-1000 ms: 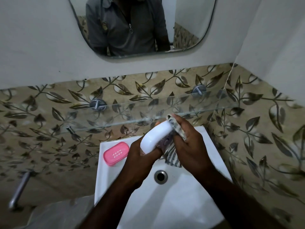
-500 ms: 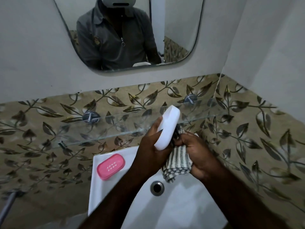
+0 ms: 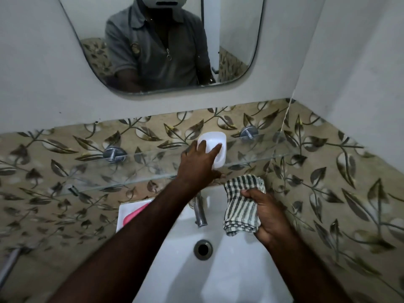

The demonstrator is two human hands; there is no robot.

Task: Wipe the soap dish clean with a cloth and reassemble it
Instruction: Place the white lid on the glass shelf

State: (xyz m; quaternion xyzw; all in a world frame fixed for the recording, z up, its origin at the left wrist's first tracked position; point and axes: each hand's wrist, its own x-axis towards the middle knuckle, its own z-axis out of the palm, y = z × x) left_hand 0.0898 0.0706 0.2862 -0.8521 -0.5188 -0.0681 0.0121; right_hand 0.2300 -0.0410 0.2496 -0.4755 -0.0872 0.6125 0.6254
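My left hand (image 3: 200, 165) grips the white soap dish base (image 3: 213, 142) and holds it over the glass shelf (image 3: 87, 169) at the wall. Its fingers curl over the top of the base and the thumb is underneath. My right hand (image 3: 270, 215) holds a folded striped cloth (image 3: 241, 204) over the right side of the white sink (image 3: 218, 278), apart from the base. The pink perforated insert (image 3: 134, 214) lies on the sink's back left corner, mostly hidden behind my left forearm.
A metal tap (image 3: 200, 212) stands at the back of the basin, between my two arms, and the drain (image 3: 203, 249) is below it. Two metal brackets (image 3: 113, 154) carry the shelf. A mirror (image 3: 166, 44) hangs above. A tiled wall closes in on the right.
My left hand has lifted the white base away from the cloth, up and onto the shelf level. My right hand has dropped with the cloth toward the sink. The camera has tilted up.
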